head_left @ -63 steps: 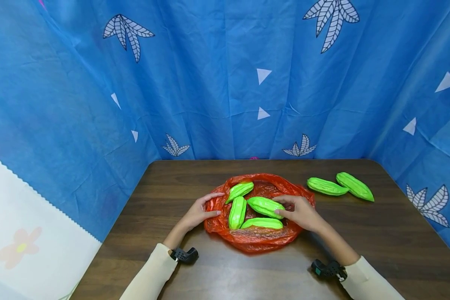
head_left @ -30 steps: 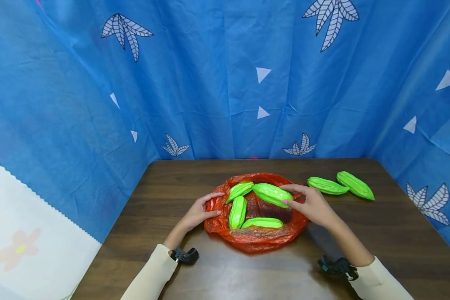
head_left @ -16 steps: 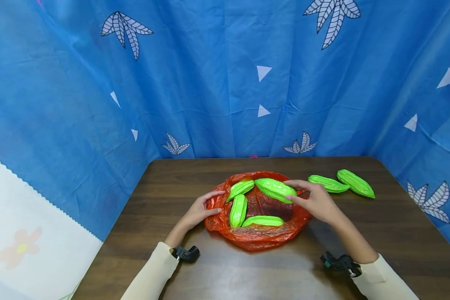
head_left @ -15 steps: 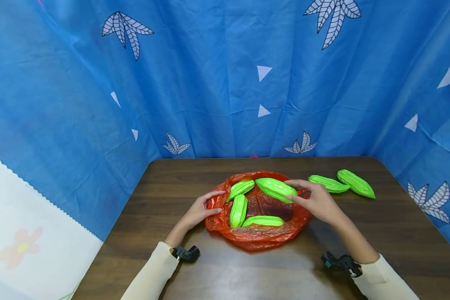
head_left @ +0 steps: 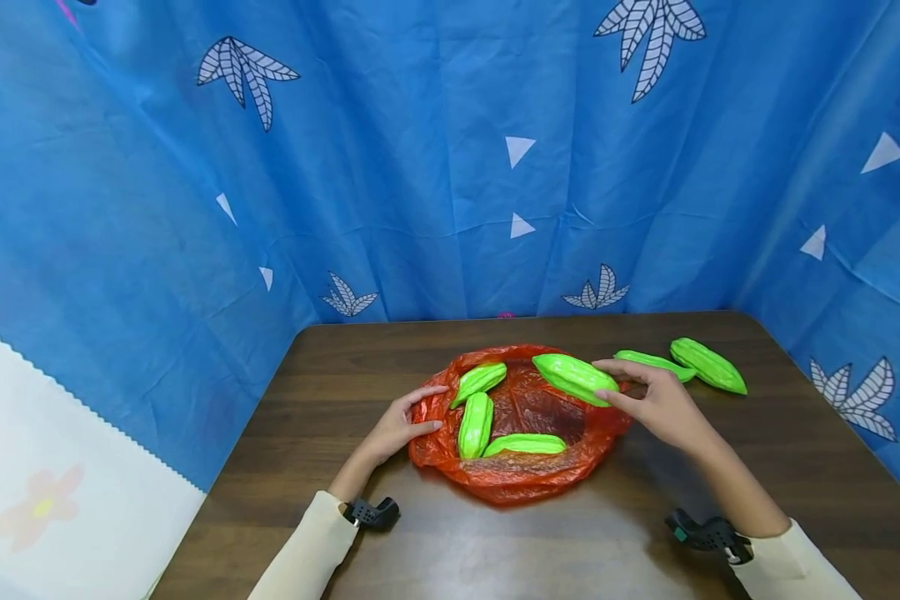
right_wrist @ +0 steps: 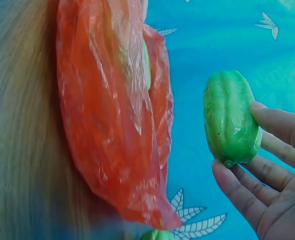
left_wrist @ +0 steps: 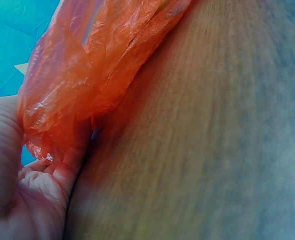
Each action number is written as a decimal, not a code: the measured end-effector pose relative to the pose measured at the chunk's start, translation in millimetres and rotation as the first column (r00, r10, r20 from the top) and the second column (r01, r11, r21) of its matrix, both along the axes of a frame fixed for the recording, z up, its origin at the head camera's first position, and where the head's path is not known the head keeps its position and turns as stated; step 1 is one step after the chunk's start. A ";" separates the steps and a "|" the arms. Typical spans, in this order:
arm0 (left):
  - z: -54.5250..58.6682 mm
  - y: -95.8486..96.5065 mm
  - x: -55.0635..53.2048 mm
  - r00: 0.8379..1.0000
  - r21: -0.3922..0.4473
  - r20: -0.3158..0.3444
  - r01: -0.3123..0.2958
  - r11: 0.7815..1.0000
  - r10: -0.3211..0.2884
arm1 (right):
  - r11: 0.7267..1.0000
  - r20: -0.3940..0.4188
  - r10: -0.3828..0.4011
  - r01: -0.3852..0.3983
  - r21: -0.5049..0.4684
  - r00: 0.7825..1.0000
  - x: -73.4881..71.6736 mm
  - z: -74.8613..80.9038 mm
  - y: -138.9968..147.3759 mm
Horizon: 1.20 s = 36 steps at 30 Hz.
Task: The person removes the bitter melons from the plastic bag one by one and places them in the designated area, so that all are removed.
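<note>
Green gourd [head_left: 574, 378], plain-skinned, is pinched by right-hand fingers [right_wrist: 237, 192] above red bag [head_left: 506, 486].

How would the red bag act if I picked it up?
The bag would probably flop and crumple, since its sides look thin and wrinkled. The three gourds inside might make it sag. They could tumble out if it tips, because its mouth gapes open.

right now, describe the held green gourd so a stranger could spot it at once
On the dark wooden table, find the open red plastic bag. At its far right side, raised clear, is the ridged green gourd. Unlike the other gourds, lying in the bag or on the table, this one is in the right hand's grip.
</note>
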<state>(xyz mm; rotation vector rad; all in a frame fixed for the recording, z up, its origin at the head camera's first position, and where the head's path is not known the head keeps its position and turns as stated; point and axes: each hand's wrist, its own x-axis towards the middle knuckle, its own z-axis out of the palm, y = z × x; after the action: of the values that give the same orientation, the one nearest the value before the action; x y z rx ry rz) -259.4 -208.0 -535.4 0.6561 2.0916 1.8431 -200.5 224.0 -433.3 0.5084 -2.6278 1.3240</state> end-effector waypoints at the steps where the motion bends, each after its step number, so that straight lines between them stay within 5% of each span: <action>1: -0.1 0.1 0.1 1.000 0.006 0.000 0.003 1.000 -0.003 | 1.000 -0.003 -0.002 0.002 -0.005 1.000 1.5 0.1 2.2; 19: 0.9 0.4 1.0 1.000 0.005 -0.009 0.003 1.000 -0.003 | 0.993 -0.055 -0.106 0.108 0.047 0.993 21.4 1.2 42.2; 36: 1.1 0.9 2.1 1.000 -0.014 -0.015 -0.005 1.000 0.005 | 0.971 -0.075 -0.191 0.200 0.133 0.979 41.7 -14.5 84.7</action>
<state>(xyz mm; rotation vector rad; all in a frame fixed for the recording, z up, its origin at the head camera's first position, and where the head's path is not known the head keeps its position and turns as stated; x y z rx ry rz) -257.3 -207.0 -534.3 0.6640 2.1150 1.8301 -158.7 308.7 -447.8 0.2925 -2.6523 1.0545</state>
